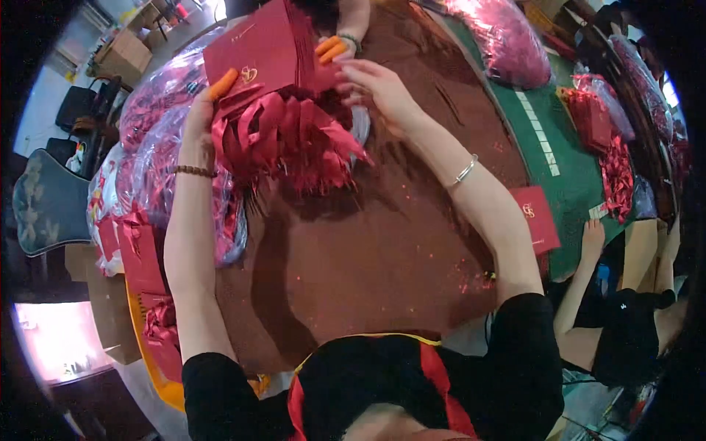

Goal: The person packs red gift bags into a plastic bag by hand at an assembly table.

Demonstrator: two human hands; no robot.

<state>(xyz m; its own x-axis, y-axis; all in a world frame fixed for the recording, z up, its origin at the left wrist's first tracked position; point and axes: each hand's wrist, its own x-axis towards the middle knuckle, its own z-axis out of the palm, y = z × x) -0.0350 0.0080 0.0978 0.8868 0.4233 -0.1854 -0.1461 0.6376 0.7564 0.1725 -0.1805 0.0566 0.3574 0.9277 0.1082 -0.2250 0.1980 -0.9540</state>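
Note:
A thick stack of flat red paper gift bags (254, 48) with gold printing is tilted up at the far left of the table. Its dark red ribbons (287, 140) dangle in a bunch below. My left hand (198, 117), an orange finger cover on its thumb, grips the stack at its lower left; its other fingers are hidden behind the bags. My right hand (379, 92) is beside the stack's right edge, fingers stretched out and apart; whether the fingertips touch is unclear. Across from me, a co-worker's hand (334, 50) with orange finger covers is at the same edge.
Clear plastic sacks of red goods (158, 143) crowd the brown table (353, 264) on the left. More red bags (140, 253) hang over a yellow bin there. One red bag (535, 219) lies near my right elbow. At a green table (515, 125), another person (625, 316) sits.

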